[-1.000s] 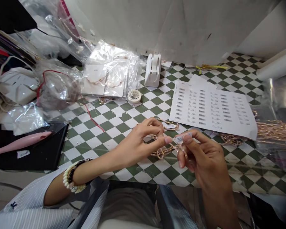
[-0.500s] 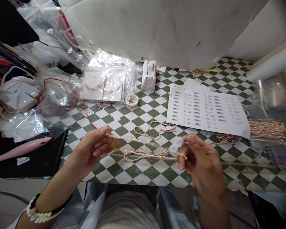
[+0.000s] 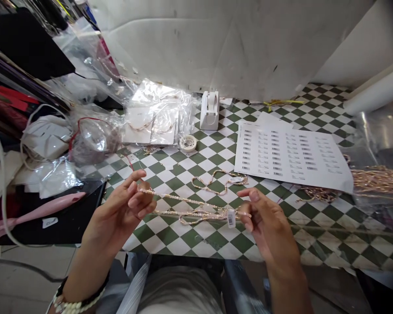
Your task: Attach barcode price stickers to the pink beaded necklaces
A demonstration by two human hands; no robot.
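Observation:
A beaded necklace [image 3: 183,199] in pink and gold is stretched between my two hands above the table. My left hand [image 3: 124,200] holds its left end, the loop caught at the curled fingers. At the other end, my right hand [image 3: 270,226] has its curled fingers in the loop, with the index finger and thumb raised. A white barcode tag [image 3: 231,218] hangs from the necklace just left of the right hand. Beneath lies a second beaded strand [image 3: 191,222], partly overlapped by the held one. Farther back rests another necklace [image 3: 210,189] with a white tag.
A barcode label sheet [image 3: 291,152] lies at right, beside a heap of bead strands [image 3: 378,179]. Behind are a white tape dispenser [image 3: 210,113], a tape roll [image 3: 187,142] and bagged jewellery cards [image 3: 150,122]. A pink-handled tool [image 3: 49,213] lies at left on a black pad.
The held necklace has been drawn straighter between my hands. The tag, blurred near my right fingers before, now hangs down from the strand. My right index finger has straightened, and the view has shifted slightly.

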